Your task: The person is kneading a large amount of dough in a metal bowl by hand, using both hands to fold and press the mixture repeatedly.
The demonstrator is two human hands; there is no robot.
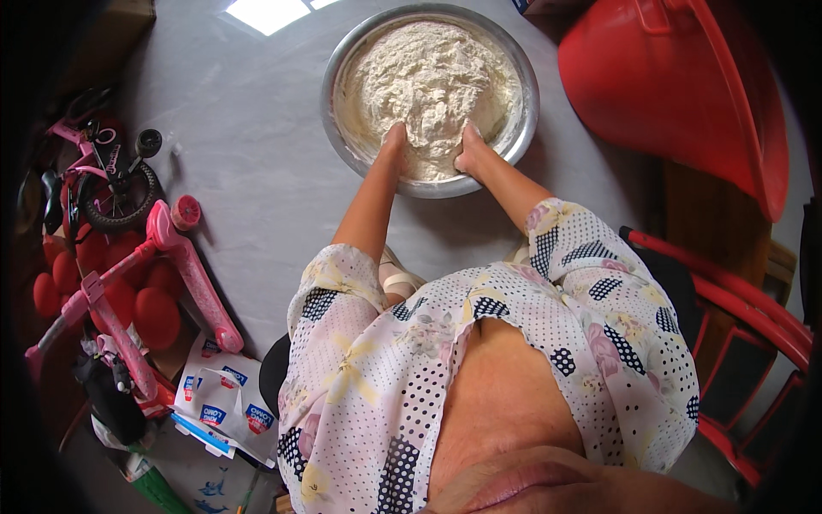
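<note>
A wide round metal basin (333, 122) stands on the grey floor in front of me, filled with a rough, pale, floury dough (437, 83). My left hand (396, 144) is sunk in the dough near the basin's lower left side. On the lower right side my right hand (469, 148) is pushed into the same mass. Both hands show only down to the thumb area; the fingers are hidden in the dough, so their pose cannot be told. Flour clings to the basin's inner wall.
A large red plastic tub (661, 83) lies tilted at the upper right, above a red-framed chair (751, 308). At left are a pink child's bicycle (115, 173), a pink scooter (192, 276), red rounded objects (156, 318) and a printed white bag (221, 405).
</note>
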